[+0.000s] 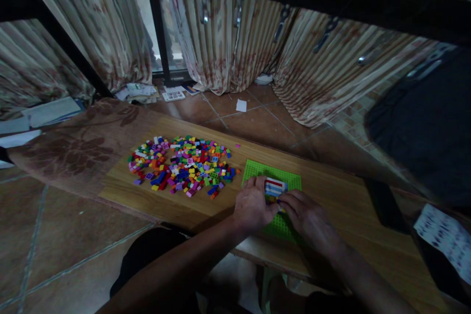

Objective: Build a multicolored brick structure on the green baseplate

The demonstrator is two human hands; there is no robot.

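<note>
A green studded baseplate (290,177) lies on the wooden board. On it stands a low build of toy bricks (275,186), with white, red and light blue rows and some yellow near the front. My left hand (253,206) is closed against the build's left side, its thumb reaching to the front. From the right, my right hand (303,213) pinches a small dark blue brick (278,201) at the build's front edge. Both hands' fingertips nearly meet there and partly hide the bricks.
A wide heap of loose coloured bricks (191,164) spreads left of the baseplate on the wooden board (338,196). A dark flat object (386,206) lies at the right, near a patterned white sheet (443,235). Curtains (228,39) hang behind, with papers (138,92) on the floor.
</note>
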